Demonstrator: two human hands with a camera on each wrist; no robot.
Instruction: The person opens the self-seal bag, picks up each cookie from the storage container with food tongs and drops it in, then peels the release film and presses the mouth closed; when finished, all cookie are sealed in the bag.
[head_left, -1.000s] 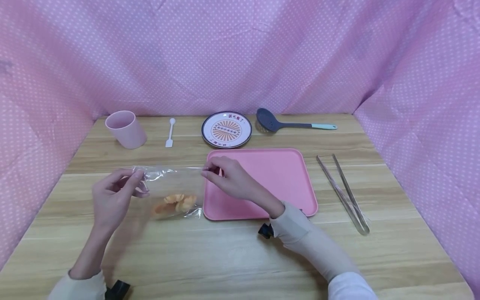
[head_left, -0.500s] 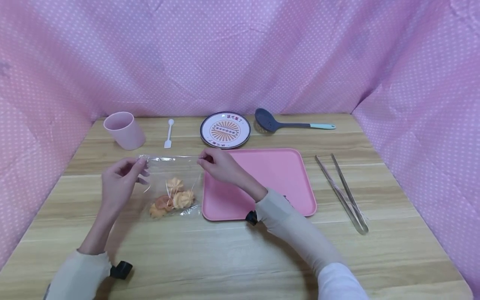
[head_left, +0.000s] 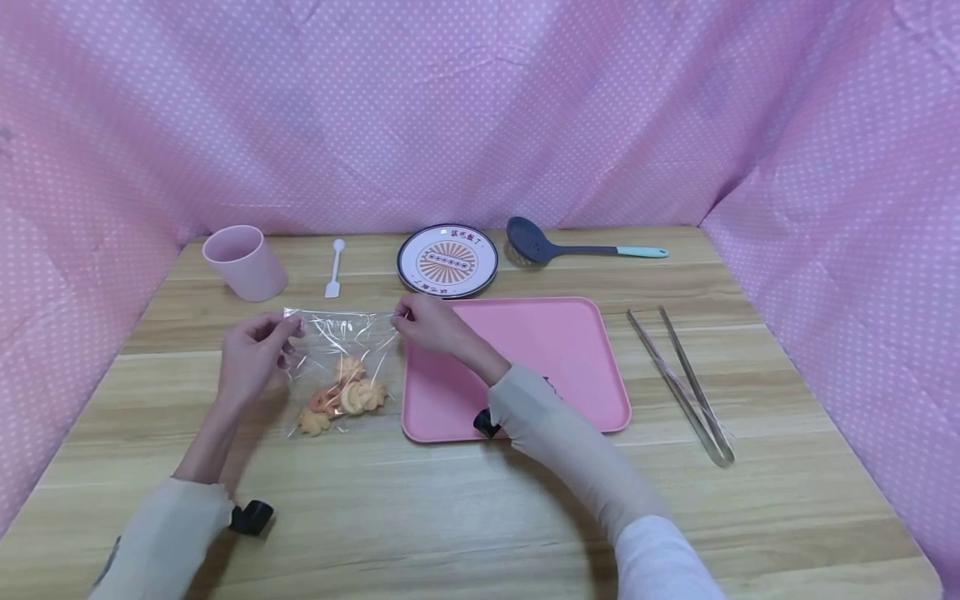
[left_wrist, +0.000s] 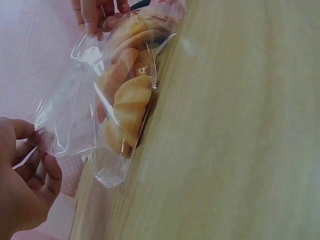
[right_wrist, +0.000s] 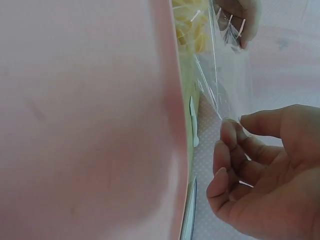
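Observation:
A clear plastic bag [head_left: 318, 340] lies on the table left of the pink tray, its top edge stretched between my two hands. Several swirl-shaped cookies [head_left: 362, 396] rest in its lower part, in pale yellow and a browner tone. My left hand [head_left: 253, 350] pinches the bag's upper left corner between thumb and index finger. At the upper right corner, my right hand [head_left: 435, 323] pinches the film the same way, just over the tray's left edge. In the left wrist view the cookies [left_wrist: 130, 110] sit against the wood side of the bag.
The pink tray [head_left: 540, 350] lies under my right forearm. Metal tongs [head_left: 686, 387] rest to its right. Along the back stand a pink cup [head_left: 251, 265], a small white spatula-like stick [head_left: 336, 268], a patterned plate [head_left: 447, 261] and a slotted spoon [head_left: 536, 242]. Pink dotted cloth surrounds the table.
Both hands have moved farther from me, and the left has come nearer the right. The bag now lies flatter, and its cookies show more spread out.

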